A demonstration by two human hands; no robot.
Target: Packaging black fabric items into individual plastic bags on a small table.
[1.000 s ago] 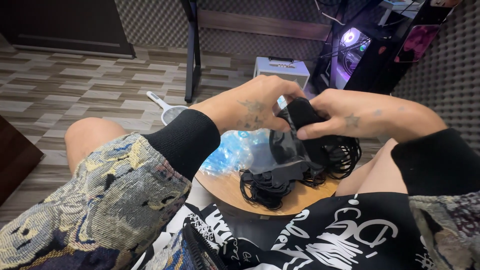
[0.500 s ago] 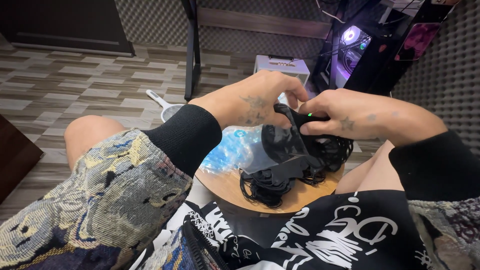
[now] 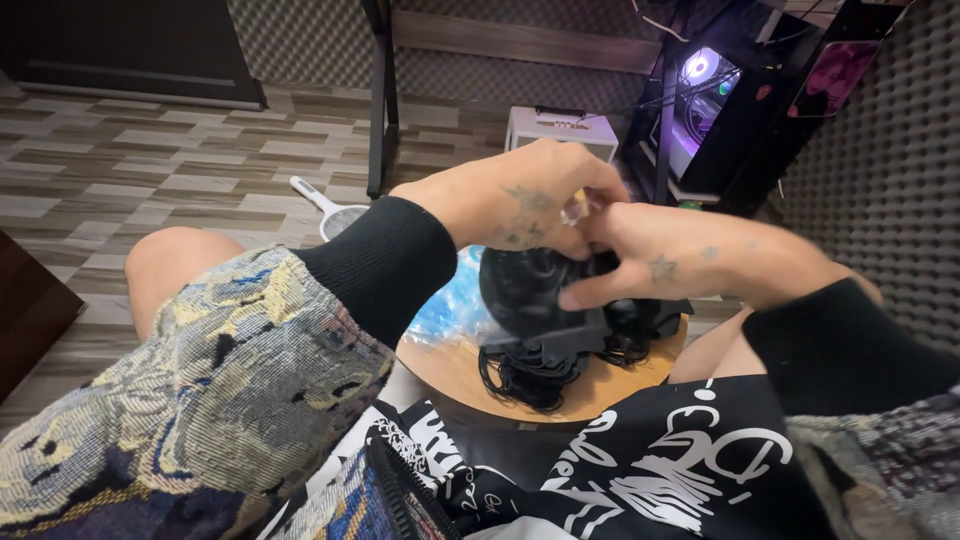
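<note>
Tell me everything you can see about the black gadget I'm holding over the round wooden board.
The black gadget looks like matte plastic, with a rounded upper body and a flatter, blocky base. It is held just above the round wooden board, tilted toward the camera. The left hand covers its top and the right hand grips its right side, fingers across the front. Coiled black cables hang beneath it onto the board. Its exact type cannot be told.
</note>
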